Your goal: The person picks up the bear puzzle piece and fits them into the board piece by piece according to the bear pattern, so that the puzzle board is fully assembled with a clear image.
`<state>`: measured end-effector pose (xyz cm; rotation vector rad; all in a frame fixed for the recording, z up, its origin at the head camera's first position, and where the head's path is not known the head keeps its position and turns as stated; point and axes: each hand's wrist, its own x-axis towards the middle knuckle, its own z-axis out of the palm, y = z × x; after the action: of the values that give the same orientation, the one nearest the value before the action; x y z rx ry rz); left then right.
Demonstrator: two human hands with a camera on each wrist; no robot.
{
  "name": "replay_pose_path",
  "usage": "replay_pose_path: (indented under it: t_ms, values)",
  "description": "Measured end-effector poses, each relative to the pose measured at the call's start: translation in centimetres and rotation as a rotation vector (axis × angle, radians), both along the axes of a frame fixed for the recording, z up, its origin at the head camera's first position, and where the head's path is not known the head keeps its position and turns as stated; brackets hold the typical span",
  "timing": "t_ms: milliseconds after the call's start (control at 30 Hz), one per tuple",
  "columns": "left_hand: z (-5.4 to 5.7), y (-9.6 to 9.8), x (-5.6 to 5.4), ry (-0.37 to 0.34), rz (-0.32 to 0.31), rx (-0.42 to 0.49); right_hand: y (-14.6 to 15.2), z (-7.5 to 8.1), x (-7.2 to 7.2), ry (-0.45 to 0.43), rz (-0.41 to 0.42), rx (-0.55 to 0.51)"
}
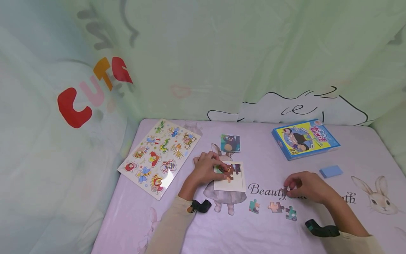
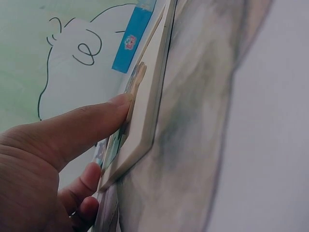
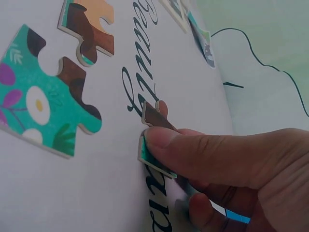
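My left hand rests over a pale puzzle tray, where several joined pieces show a brown bear. In the left wrist view its straight thumb touches the edge of the pieces, with two other fingertips beside the tray's rim. My right hand pinches a brown and teal puzzle piece between thumb and fingers. Nearer me lie three loose pieces: a teal and brown one, a brown-pink one and a teal one with a white flower.
A bear picture card lies just beyond the tray. At the left is a board with insect pictures. A blue and yellow box stands at the back right, with a small blue block nearer me. Hanging cloth surrounds the table.
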<state>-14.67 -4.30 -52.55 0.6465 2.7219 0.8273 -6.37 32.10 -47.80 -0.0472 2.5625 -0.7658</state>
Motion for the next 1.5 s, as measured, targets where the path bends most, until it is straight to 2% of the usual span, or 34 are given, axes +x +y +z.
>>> replay_pose_path:
  t_ms: [333,667,1033,1500]
  values:
    - [-0.2,0.0,-0.1,-0.006,0.001,0.004,0.0,0.0,0.2,0.007,0.013,-0.005]
    - [-0.3,-0.1,0.0,-0.005,-0.001,0.016,-0.1,0.0,0.2,-0.016,0.012,-0.081]
    - [-0.2,-0.1,0.0,-0.001,-0.003,0.015,-1.0,0.2,0.0,0.033,-0.004,-0.176]
    - [-0.1,-0.2,0.0,0.010,-0.016,0.029,-3.2,0.1,-0.8,0.069,0.027,-0.252]
